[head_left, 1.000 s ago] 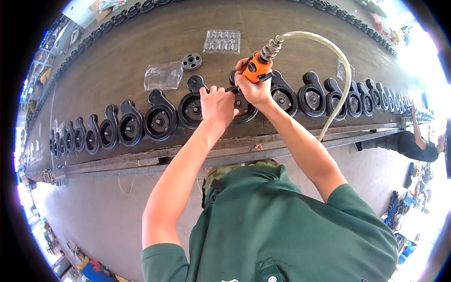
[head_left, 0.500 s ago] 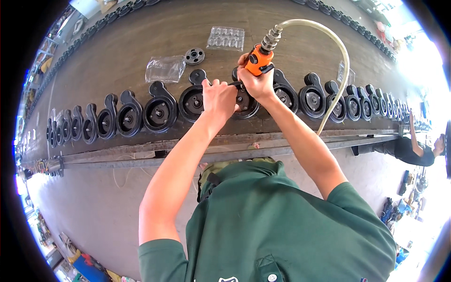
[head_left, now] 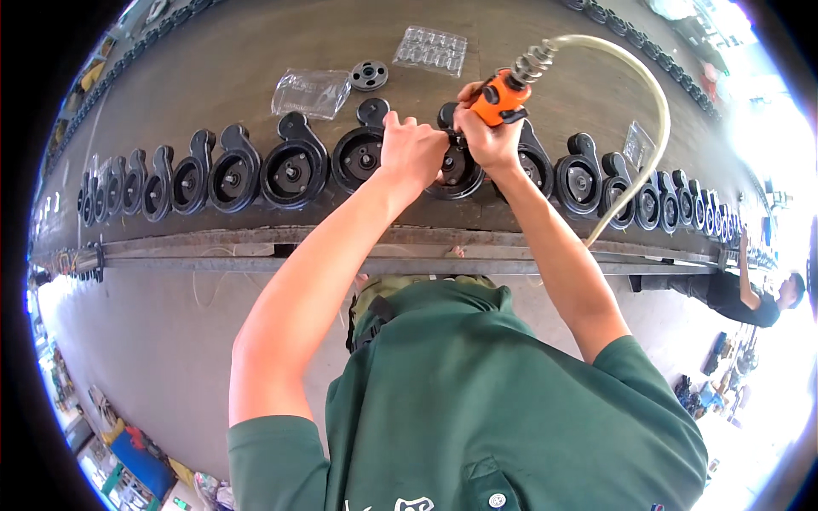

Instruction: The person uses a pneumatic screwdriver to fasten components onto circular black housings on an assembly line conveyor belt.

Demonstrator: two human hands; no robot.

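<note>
My right hand [head_left: 484, 136] grips an orange air-powered screwdriver [head_left: 501, 95], held upright over a black pump housing [head_left: 460, 170] on the workbench. A pale hose [head_left: 641, 94] with a coiled spring guard loops from the tool's top down to the right. My left hand [head_left: 412, 152] rests on the left rim of that same housing, fingers curled over it. The housing sits in a long row of similar black housings [head_left: 293, 167] that runs along the bench from left to right.
Behind the row lie a clear plastic bag [head_left: 310, 92], a loose black round flange [head_left: 369, 75] and a clear blister tray [head_left: 430, 49]. A metal rail [head_left: 204, 249] edges the bench front. Another person [head_left: 740, 289] leans on the bench at the far right.
The view has shifted a little, so the bench and housings sit higher in the picture. Both hands stay on the same housing, with the orange tool upright in my right hand.
</note>
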